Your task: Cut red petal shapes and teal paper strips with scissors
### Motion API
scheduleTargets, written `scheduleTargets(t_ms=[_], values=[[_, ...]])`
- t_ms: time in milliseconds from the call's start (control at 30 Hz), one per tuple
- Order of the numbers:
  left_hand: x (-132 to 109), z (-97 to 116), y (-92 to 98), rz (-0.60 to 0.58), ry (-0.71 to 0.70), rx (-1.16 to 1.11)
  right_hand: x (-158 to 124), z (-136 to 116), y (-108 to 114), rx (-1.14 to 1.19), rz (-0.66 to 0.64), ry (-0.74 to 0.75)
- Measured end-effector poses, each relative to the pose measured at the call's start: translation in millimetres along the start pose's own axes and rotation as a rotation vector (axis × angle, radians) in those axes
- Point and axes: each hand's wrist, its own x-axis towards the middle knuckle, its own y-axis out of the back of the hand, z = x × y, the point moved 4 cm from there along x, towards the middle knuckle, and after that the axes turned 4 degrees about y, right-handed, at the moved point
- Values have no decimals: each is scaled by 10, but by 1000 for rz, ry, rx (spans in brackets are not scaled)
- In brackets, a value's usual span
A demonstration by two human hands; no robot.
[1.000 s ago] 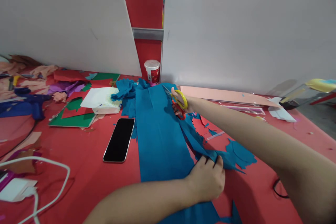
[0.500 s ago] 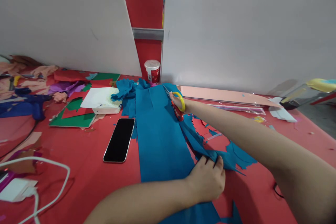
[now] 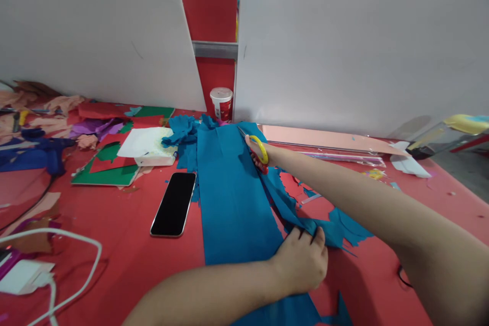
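A long blue sheet (image 3: 233, 198), paper or thin cloth, runs from the back of the red table toward me. My right hand (image 3: 260, 150) is closed on scissors (image 3: 263, 147) with yellow and red handles. Their blades point to the back left over the sheet's far right part. Nearer to me, my left hand (image 3: 300, 260) is closed on a blue strip (image 3: 284, 198) that runs along the sheet's right side. My left forearm crosses over the sheet. Blue scraps (image 3: 349, 226) lie to the right of the strip.
A black-screened phone (image 3: 173, 205) lies left of the sheet. A lidded paper cup (image 3: 221, 104) stands behind it. Crumpled blue pieces (image 3: 181, 130), a white box (image 3: 155, 158) and a green board (image 3: 109, 175) are at back left. White panels (image 3: 344, 56) rise behind; a white cable (image 3: 95, 260) curls at left.
The scissors' handles have tilted slightly as my right hand shifted a little. My left hand and the blue sheet look unmoved.
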Motion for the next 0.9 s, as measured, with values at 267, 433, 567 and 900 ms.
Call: scheduleTargets(t_ms=[267, 433, 567, 900], values=[[20, -13, 50, -16, 5, 0, -140, -82, 69, -57, -15, -125], [16, -11, 44, 0, 0, -8, -104, -97, 74, -66, -44, -196], [11, -8, 31, 0, -5, 6, -34, -133, 62, -37, -56, -189], [17, -14, 55, -30, -15, 22, 68, -148, 49, -70, -13, -134]])
